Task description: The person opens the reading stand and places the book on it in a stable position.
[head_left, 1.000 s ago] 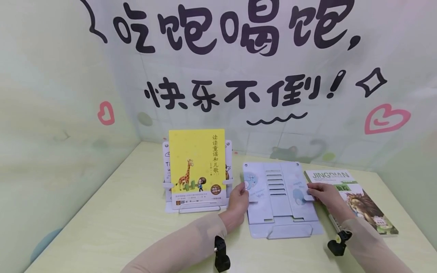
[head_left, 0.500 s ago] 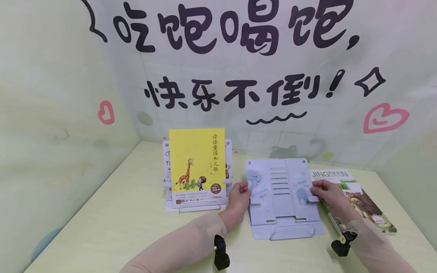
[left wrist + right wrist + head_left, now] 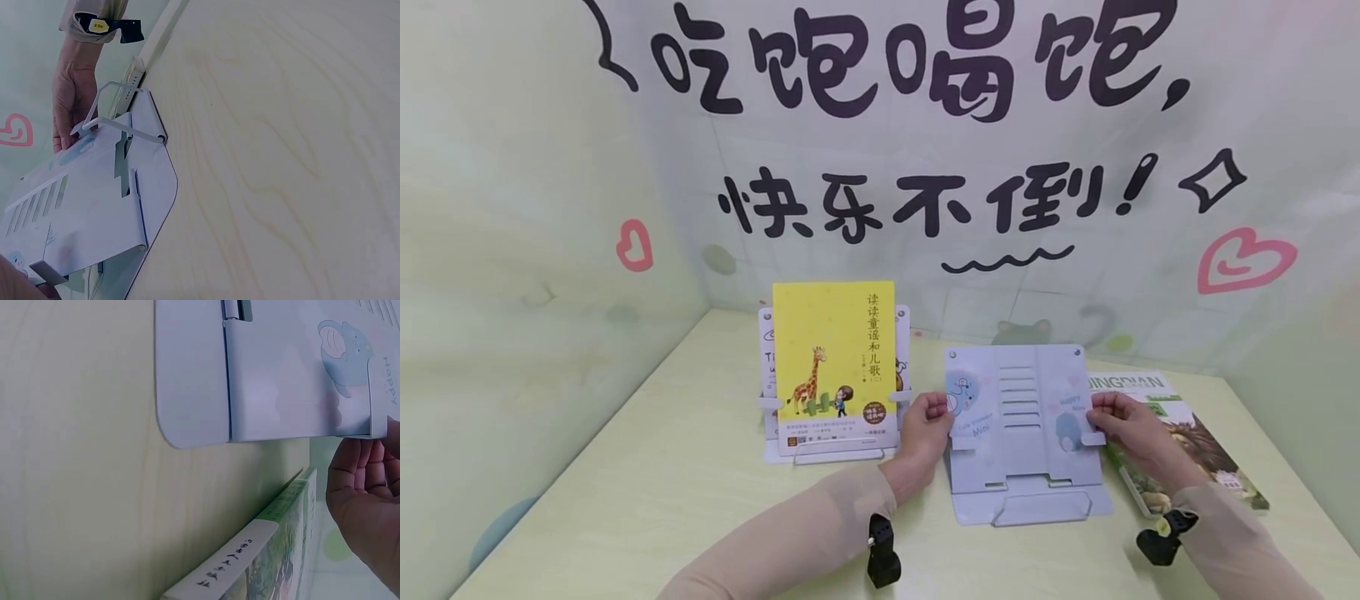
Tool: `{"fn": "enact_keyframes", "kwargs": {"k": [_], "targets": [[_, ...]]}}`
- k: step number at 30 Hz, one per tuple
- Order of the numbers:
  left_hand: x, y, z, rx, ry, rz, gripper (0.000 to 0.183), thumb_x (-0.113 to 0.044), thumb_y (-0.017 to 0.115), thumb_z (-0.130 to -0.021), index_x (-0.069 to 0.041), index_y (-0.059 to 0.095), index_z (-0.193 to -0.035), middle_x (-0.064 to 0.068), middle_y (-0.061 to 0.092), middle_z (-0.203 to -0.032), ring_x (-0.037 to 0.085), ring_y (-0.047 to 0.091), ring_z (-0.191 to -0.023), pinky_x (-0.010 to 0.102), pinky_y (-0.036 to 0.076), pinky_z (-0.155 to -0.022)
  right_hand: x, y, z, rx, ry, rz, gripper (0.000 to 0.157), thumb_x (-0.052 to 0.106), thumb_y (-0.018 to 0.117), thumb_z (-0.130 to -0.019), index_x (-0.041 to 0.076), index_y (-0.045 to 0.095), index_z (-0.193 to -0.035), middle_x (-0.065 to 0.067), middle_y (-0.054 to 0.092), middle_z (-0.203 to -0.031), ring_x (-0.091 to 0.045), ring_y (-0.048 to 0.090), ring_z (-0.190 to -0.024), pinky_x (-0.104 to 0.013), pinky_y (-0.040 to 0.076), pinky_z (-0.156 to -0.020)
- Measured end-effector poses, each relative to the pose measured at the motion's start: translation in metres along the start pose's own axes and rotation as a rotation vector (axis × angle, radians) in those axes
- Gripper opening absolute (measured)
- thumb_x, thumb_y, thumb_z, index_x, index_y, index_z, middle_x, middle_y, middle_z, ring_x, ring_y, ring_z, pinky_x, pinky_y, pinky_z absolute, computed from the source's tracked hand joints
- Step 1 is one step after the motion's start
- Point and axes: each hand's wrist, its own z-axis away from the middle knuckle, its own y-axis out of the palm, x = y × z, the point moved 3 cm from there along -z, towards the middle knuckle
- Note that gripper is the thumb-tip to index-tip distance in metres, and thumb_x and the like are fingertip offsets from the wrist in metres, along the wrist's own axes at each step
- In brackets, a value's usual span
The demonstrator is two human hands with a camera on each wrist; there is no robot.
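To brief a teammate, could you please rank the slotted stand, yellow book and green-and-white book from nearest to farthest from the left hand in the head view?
1. Slotted stand, gripped by the left hand, on its right.
2. Yellow book, on the hand's left side.
3. Green-and-white book, far right, beyond the stand.

Pale printed wall (image 3: 865,140) ahead of me, bold black Chinese lettering (image 3: 934,182) at 12 o'clock. Smaller pink heart (image 3: 635,247) at 9, larger pink heart (image 3: 1246,260) near 3. Pale wood-grain surface (image 3: 685,467) towards 6. Light soft.
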Motion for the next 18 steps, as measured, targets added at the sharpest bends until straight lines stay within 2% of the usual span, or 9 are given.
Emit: {"fn": "enact_keyframes", "kwargs": {"k": [6,18], "targets": [[-0.0041,-0.0003,0.0015,0.013,0.034,-0.003,0.024,0.008,0.057,-0.085,-0.003,0.059,-0.106,0.006,0.057,-0.095,0.015,0.052,-0.086,0.023,0.048,-0.075,0.0028,-0.002,0.0034,-0.009,-0.003,0.003,0.01,0.012,0.056,-0.094,0.013,0.054,-0.104,0.009,0.056,-0.086,-0.004,0.054,-0.077,-0.018,0.049,-0.067],[-0.0102,-0.0014,-0.0021,0.042,0.058,-0.015,0.023,0.008,0.057,-0.084,-0.001,0.059,-0.105,0.008,0.058,-0.095,0.014,0.054,-0.085,0.022,0.05,-0.073,0.0065,-0.0061,0.0088,0.009,-0.098,0.012,0.009,0.008,0.056,-0.094,0.01,0.053,-0.102,0.006,0.056,-0.086,-0.005,0.056,-0.077,-0.019,0.051,-0.069]]}}
